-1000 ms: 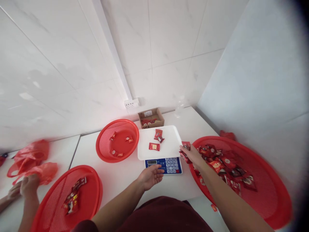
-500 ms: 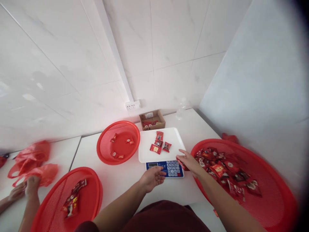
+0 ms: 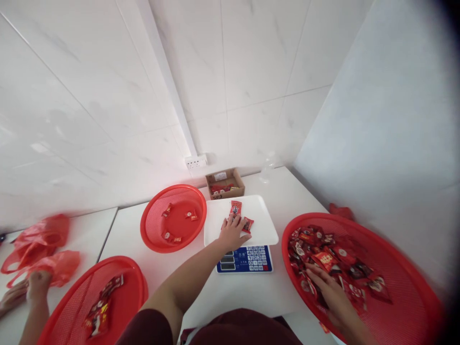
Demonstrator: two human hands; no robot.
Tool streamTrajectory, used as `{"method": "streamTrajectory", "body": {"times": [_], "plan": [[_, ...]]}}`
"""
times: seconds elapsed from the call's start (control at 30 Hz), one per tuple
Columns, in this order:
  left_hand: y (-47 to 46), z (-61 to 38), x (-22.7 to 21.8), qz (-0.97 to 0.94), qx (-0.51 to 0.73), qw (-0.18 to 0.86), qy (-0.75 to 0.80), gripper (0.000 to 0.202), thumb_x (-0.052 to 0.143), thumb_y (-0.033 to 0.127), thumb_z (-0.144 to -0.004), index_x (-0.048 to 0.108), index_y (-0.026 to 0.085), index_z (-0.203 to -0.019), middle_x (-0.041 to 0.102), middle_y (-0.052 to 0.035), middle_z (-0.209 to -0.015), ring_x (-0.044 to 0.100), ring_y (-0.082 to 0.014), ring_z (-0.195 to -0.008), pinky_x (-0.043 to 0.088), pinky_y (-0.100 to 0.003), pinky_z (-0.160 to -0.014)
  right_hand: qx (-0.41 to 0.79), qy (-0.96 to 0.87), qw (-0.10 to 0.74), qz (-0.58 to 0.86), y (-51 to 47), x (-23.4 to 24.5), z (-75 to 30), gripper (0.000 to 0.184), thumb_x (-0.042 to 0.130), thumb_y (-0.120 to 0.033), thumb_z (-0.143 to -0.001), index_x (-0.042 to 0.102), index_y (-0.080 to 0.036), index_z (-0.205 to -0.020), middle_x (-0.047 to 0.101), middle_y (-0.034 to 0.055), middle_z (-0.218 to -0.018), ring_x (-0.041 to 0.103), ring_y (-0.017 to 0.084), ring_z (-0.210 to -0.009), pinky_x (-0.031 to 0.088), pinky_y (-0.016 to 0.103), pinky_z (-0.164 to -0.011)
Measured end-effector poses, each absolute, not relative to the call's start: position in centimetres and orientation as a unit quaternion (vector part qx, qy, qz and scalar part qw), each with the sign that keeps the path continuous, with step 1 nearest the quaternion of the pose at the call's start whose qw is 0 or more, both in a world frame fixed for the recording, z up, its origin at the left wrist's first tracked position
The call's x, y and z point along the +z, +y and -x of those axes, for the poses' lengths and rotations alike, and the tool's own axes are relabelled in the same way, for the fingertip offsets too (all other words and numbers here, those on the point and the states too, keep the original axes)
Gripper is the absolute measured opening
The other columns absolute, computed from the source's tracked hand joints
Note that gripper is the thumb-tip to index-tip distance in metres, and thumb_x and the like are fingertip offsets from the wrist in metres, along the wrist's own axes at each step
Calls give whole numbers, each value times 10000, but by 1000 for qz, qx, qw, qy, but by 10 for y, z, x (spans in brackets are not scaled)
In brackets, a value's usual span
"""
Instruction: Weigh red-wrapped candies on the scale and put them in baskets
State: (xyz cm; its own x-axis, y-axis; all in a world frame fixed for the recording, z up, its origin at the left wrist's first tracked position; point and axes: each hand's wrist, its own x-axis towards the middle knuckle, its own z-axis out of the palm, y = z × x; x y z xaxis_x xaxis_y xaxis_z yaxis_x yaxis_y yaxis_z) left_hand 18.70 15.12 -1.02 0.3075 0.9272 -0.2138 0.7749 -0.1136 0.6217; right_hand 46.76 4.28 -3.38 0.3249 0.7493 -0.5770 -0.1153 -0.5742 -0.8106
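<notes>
My left hand (image 3: 232, 235) lies over the white weighing tray (image 3: 264, 230), its fingers spread on several small red wrapped candies. One red candy packet (image 3: 235, 207) shows beyond the fingertips and another (image 3: 247, 224) beside them; the rest are partly covered by the hand. Below the tray is the blue keypad panel (image 3: 246, 261) of the scale. My right hand (image 3: 328, 290) reaches into the large red mesh basket (image 3: 406, 297) at the right. Its fingers are stretched out over the wrapped candies (image 3: 325, 261), and the undersides of the fingers are hidden.
Two more red baskets, one at the back (image 3: 151, 215) and one at front left (image 3: 132, 273), hold a few packets. A cardboard box (image 3: 224, 184) and a clear bottle (image 3: 267, 167) stand near the wall. At far left, another person's hands (image 3: 38, 285) touch red plastic bags (image 3: 50, 235).
My left hand has moved up from the keypad onto the candies on the tray. My right hand has left the tray's edge, where it held a red packet, and moved into the right basket.
</notes>
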Motion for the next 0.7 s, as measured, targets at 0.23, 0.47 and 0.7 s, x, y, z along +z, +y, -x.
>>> {"method": "streamTrajectory", "body": {"times": [0.23,0.47,0.7], "plan": [[133,-189,-26,-744,118,274,598,630,495,546,-839,397,279,-1401,212,-53,-1547,25,-342,-1425,-57,-552,-1122,523,-253,391,714,39,-35,-473,398,693,-477,-499,662,-300,-854,733,19,-855,674,264,-880,565,361,-733],[177,-204,-24,-715,96,245,647,665,463,539,-857,318,253,-1439,130,-65,-1566,13,-344,-1426,-5,-564,-1121,549,-240,374,708,40,-30,-474,429,701,-489,-503,647,-300,-884,724,7,-816,667,237,-744,531,325,-562],[173,-199,-23,-746,113,252,606,673,562,507,-804,376,254,-1399,342,-90,-1474,131,-327,-1409,-12,-527,-1138,551,-215,378,713,31,-37,-481,414,689,-498,-523,648,-325,-897,704,36,-999,663,253,-862,533,325,-552]]}}
